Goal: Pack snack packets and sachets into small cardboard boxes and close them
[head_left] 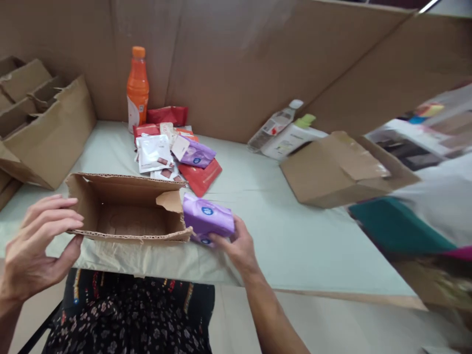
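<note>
An open cardboard box stands near the table's front edge, and its inside looks bare. My left hand is at the box's left end, fingers apart and stretched out, with the fingertips at the rim. To the right of the box, my right hand grips a purple soft packet with a round blue mark. The packet's left end lies against the box's right wall. Behind the box is a pile of packets, among them a white sachet, another purple packet and a red packet.
An orange drink bottle stands behind the pile. At the back, a clear bottle and a white bottle with a green cap lean beside a tilted cardboard box. A divided cardboard box is at left; cardboard walls line the back.
</note>
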Motion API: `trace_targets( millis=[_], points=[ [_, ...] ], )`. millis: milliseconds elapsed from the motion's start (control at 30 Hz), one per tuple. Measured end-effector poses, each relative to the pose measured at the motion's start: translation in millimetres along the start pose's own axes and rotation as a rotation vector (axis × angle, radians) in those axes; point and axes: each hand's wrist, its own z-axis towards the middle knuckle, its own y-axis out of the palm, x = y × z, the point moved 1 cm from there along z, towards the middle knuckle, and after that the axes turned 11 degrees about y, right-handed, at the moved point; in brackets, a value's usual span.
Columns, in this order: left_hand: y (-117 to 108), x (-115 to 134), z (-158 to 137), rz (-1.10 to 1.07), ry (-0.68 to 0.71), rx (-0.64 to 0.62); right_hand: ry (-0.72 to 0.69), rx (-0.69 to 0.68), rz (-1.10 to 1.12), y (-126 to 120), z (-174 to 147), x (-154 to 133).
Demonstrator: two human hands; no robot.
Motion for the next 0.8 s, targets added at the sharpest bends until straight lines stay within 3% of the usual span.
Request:
trace_targets(
  millis=[133,233,333,467,600,800],
  points=[
    [6.2,9.5,-4.9,-0.012,-0.046,0.050,-0.008,0.161,0.165,-21.8,14.2,-36.3],
    [12.2,11.4,-9.3,-0.027,-0.100,0.101,-0.225,0.224,0.260,-29.7,11.5,-93.7],
    [17.3,10.8,-11.2,-0.051,-0.123,0.141,-0.520,0.131,0.214,-18.5,-2.7,-161.2],
    [20.3,10.6,-13.2,-0.073,-0.146,0.170,-0.734,-0.092,-0.102,19.0,-17.0,-226.2],
    [20.3,13.1,-18.4,-0.084,-0.169,0.183,-0.901,-0.404,-0.566,71.8,-18.0,-251.7],
    [20.3,15.7,-21.1,-0.109,-0.154,0.184,-0.790,-0.736,-1.202,157.2,-25.0,-250.7]
  ],
)
